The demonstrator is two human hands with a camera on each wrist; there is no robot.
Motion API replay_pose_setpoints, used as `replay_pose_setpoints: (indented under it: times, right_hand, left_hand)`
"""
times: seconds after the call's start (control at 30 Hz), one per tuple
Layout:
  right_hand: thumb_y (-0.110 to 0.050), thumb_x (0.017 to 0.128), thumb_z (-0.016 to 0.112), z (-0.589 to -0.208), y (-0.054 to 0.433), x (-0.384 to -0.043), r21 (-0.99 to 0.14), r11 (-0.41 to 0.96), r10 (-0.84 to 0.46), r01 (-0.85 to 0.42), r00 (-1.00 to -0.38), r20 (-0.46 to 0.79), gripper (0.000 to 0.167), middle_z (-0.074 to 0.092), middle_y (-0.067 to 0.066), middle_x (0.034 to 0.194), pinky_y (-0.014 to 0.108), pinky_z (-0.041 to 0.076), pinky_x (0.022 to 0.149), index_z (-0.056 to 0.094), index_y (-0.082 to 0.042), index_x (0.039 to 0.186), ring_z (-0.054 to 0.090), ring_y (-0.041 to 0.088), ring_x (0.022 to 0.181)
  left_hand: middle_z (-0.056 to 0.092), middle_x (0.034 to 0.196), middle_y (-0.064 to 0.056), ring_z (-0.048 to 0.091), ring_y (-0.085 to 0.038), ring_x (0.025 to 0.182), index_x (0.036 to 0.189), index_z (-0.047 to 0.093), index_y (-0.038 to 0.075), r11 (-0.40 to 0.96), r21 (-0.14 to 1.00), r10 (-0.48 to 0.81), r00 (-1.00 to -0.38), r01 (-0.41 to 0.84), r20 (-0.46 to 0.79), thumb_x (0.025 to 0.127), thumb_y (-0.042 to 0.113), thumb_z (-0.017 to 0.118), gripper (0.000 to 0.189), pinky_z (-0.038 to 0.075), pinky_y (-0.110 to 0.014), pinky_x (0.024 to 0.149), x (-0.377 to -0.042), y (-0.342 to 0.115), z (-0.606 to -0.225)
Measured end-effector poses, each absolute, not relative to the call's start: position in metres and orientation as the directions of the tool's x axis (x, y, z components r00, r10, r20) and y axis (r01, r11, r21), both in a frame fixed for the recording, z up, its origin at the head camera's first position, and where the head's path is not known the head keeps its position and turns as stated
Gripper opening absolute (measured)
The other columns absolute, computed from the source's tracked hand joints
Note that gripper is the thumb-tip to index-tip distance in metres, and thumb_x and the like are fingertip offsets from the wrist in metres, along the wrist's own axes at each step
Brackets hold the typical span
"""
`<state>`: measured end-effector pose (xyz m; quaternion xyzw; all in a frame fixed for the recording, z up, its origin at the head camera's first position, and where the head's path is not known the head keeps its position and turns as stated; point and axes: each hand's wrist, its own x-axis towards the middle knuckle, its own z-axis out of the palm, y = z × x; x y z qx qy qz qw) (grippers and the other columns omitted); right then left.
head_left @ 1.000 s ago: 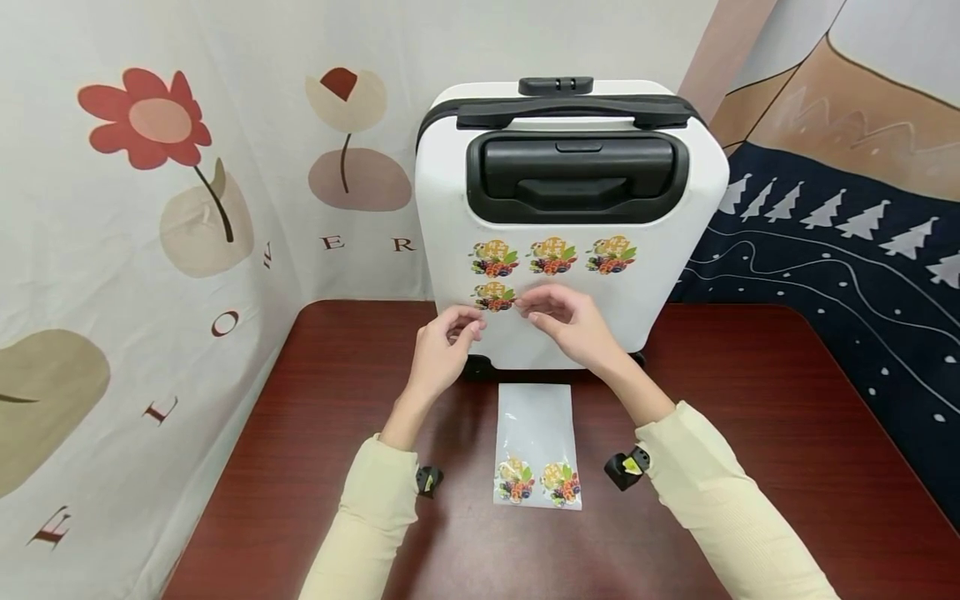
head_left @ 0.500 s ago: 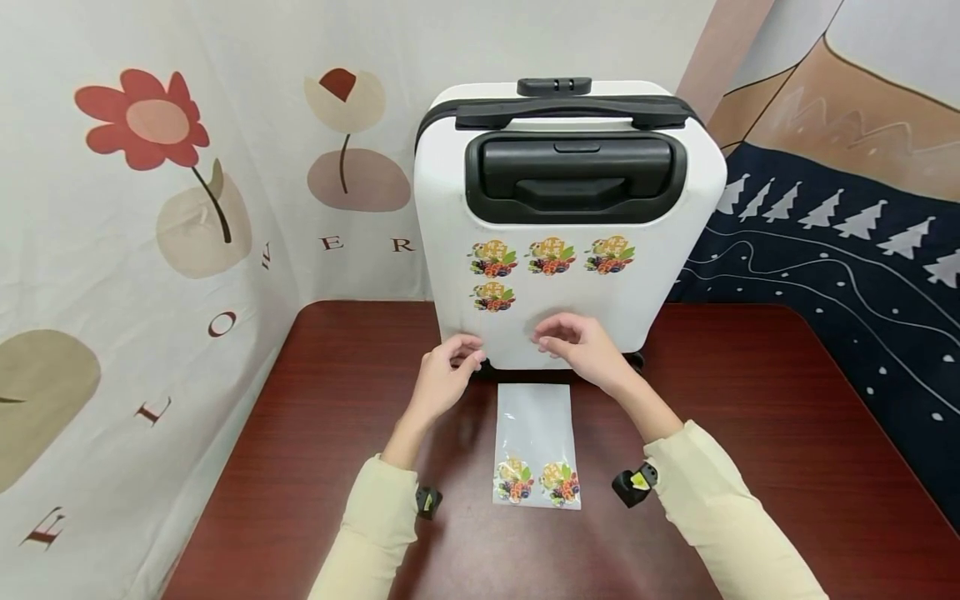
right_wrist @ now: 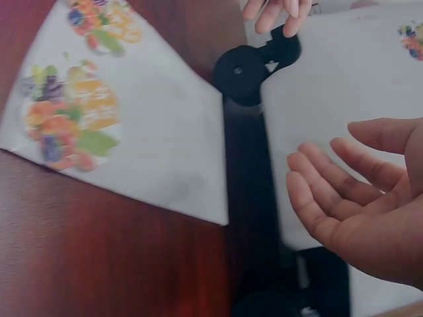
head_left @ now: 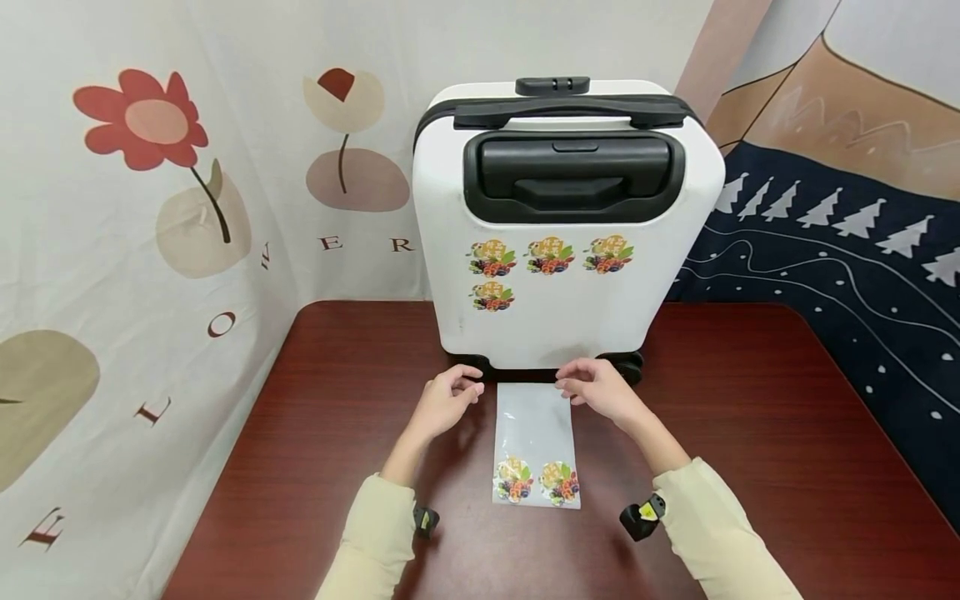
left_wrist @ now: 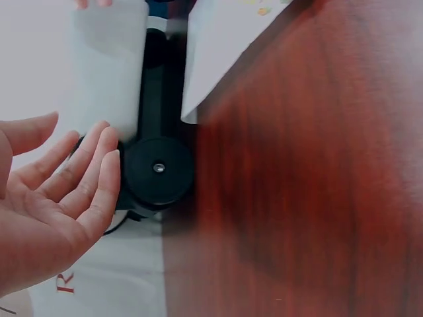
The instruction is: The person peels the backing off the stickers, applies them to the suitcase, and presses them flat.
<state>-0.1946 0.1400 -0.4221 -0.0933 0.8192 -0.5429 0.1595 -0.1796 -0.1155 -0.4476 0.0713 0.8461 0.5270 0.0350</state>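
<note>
A white suitcase (head_left: 570,321) stands on the table with several fruit stickers (head_left: 491,258) on its face, three across the top and one below at the left. In front of it lies a white sticker sheet (head_left: 534,425) bearing two fruit stickers (head_left: 558,483) at its near end. My left hand (head_left: 447,400) hovers left of the sheet's far end, fingers relaxed and holding nothing. Over the sheet's far right corner is my right hand (head_left: 600,390), also empty with loosely bent fingers. The right wrist view shows its thumb apart from the fingers (right_wrist: 317,198).
Black wheels (left_wrist: 158,172) support the suitcase at its lower corners. The reddish-brown table (head_left: 750,417) extends on both sides. A fabric backdrop with printed flowers (head_left: 157,121) hangs behind and to the left.
Both hands have moved down and nearer, from beside the lower sticker on the suitcase to the sheet's far end. Stickers and sheet look the same.
</note>
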Motion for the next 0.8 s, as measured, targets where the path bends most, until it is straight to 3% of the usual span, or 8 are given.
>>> replay_pose_setpoints:
  times: [0.13, 0.47, 0.8]
  right_hand:
    - [-0.005, 0.089, 0.054, -0.436, 0.146, -0.189, -0.914, 0.398, -0.287, 0.078, -0.936, -0.205, 0.022, 0.061, 0.026, 0.096, 0.039, 0.052, 0.072, 0.056, 0.010, 0.104, 0.060, 0.037, 0.086]
    - [-0.003, 0.089, 0.052, -0.458, 0.158, -0.174, -0.904, 0.384, -0.218, 0.189, -0.933, -0.288, 0.016, 0.063, 0.019, 0.085, 0.039, 0.052, 0.067, 0.057, 0.010, 0.095, 0.062, 0.030, 0.076]
    - [-0.004, 0.088, 0.054, -0.472, 0.159, -0.163, -0.881, 0.370, -0.128, 0.295, -0.923, -0.362, 0.017, 0.063, 0.015, 0.083, 0.036, 0.052, 0.064, 0.058, 0.010, 0.095, 0.062, 0.026, 0.072]
  left_hand:
    - [0.065, 0.087, -0.018, 0.063, -0.026, 0.076, 0.107, 0.060, -0.002, 0.436, 0.898, 0.160, -0.987, 0.057, -0.014, 0.087, 0.006, 0.060, 0.022, 0.047, -0.029, 0.064, -0.175, -0.116, -0.454]
    - [0.064, 0.079, -0.017, 0.062, -0.030, 0.066, 0.106, 0.058, -0.005, 0.434, 0.901, 0.204, -0.976, 0.019, -0.078, 0.087, 0.004, 0.057, 0.021, 0.050, -0.033, 0.057, -0.165, -0.115, -0.474]
    - [0.064, 0.076, -0.015, 0.059, -0.025, 0.060, 0.106, 0.057, -0.004, 0.413, 0.910, 0.216, -0.968, -0.026, -0.126, 0.088, 0.007, 0.058, 0.022, 0.049, -0.037, 0.049, -0.159, -0.113, -0.488]
